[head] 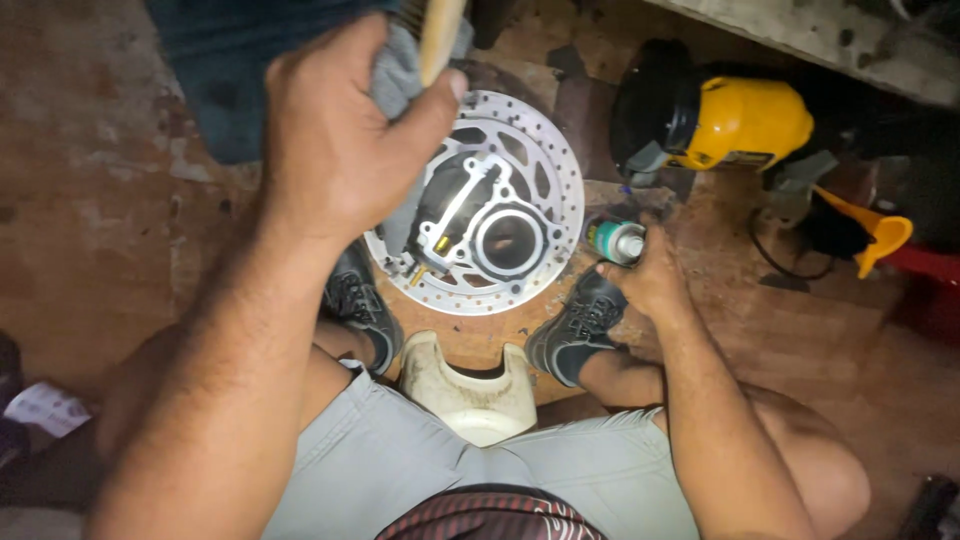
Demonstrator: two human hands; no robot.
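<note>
Left hand point(335, 130) clenches brush point(440, 35) and rag point(398, 75); right hand point(650, 275) grasps spray can point(617, 240) beside disc point(540, 170); contents unseen.

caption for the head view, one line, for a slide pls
Seated person's left hand grips a grey rag and brush handle above an engine cylinder on a brake disc; right hand holds a spray can.

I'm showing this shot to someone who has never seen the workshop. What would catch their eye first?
Probably the shiny brake disc lying flat on the floor at centre, with a metal engine part resting on it. Next, the left hand, raised over the disc with a grey rag and a brush handle in its grip. The right hand grasps a spray can beside the disc, and a yellow tool sits upper right.
</note>
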